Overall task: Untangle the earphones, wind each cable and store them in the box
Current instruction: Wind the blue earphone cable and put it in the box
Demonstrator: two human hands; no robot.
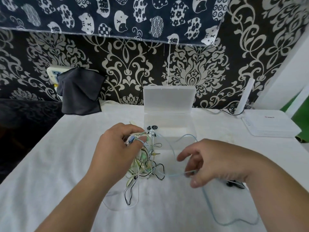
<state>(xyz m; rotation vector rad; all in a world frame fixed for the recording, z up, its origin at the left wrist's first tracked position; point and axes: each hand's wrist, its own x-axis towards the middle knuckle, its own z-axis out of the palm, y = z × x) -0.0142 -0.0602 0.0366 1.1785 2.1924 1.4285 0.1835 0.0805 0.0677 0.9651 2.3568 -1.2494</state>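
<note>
Far to the left of the box [168, 99], a dark cloth [80, 92] hangs against the wall over a white power strip [53, 72]. It covers most of the strip, and I can read no markings on it.

Just left of the box front, my left hand [115, 144] is curled round the top of the earphone tangle [143, 164], with the fingers closed on a bunch of strands. I judge this grip is there to anchor the knot and lift it a little, so that one cable can be drawn out without dragging the rest. The tangle hangs from that hand and spreads onto the white cloth in front of the box, touching it. It holds black, white, pale green and yellowish leads, and a jack plug pokes out towards the box.

The box itself stands open with its lid tipped back against the wall, ready to take wound cables. Something small, black and white lies at its front-left corner, and I cannot tell whether it is inside.

In front of the box and to its right, my right hand [217, 161] is half closed and pinches the pale blue cable [175, 174] between thumb and fingers. The index finger is loosely extended. That cable loops up towards the box and trails off nearer me, so I take this as the strand being worked free.

Well right of the box sits a white router [270, 124]. Its small red logo is too blurred to read.
</note>
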